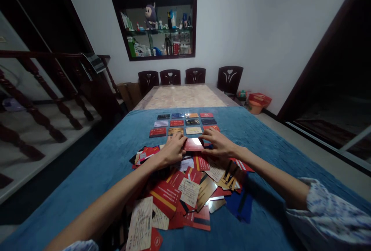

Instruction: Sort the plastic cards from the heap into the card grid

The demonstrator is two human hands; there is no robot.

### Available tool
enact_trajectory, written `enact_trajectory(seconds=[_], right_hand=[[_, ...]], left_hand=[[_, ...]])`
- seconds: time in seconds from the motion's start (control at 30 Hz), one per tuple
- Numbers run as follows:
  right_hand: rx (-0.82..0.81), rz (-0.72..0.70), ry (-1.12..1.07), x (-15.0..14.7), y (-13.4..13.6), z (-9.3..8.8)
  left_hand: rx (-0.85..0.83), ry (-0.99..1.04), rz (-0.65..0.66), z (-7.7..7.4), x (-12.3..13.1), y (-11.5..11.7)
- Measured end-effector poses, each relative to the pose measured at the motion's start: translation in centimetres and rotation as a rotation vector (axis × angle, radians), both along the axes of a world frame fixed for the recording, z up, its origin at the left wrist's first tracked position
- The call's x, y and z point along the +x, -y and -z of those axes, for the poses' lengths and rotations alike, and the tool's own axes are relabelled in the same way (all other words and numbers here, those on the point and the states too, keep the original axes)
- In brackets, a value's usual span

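A red card (193, 145) with a bright glare on its right side is held level between my two hands, above the near cards. My left hand (174, 148) has its fingers closed on the left edge. On the right edge, the thumb and fingers of my right hand (216, 143) pinch the same card. Below them spreads a loose, overlapping pile of cards (189, 191), mostly red, gold and cream, with blue ones at the right. Beyond my hands, cards lie in three neat rows, among them a dark card (192, 122) and a cream card (193, 130). My fingers partly cover the nearest row.
A blue cloth (116, 154) covers the near part of the long table, whose pale marbled top (179, 94) shows beyond. Dark chairs (230, 79) stand at the far end. A wooden railing (55, 92) runs along the left, and an orange bin (255, 107) sits at the right.
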State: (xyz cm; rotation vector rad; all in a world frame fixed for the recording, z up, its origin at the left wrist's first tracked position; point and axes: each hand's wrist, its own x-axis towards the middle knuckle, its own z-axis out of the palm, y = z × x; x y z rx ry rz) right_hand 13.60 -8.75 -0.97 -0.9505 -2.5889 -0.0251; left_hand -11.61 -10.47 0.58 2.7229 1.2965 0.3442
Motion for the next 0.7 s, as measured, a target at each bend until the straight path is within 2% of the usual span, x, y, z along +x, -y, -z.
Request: enact_trajectory(seconds=[0.37,0.7], right_hand=[[-0.010,0.011,0.041,-2.7,-3.1,-1.3],[-0.041,0.035,0.092,-4.9,-7.0,-1.7]], left_hand=[[-0.007,0.015,-0.026,-0.9,-2.3,-2.3],[0.032,-0.037,-0.091,-0.5,-3.7,-6.0]])
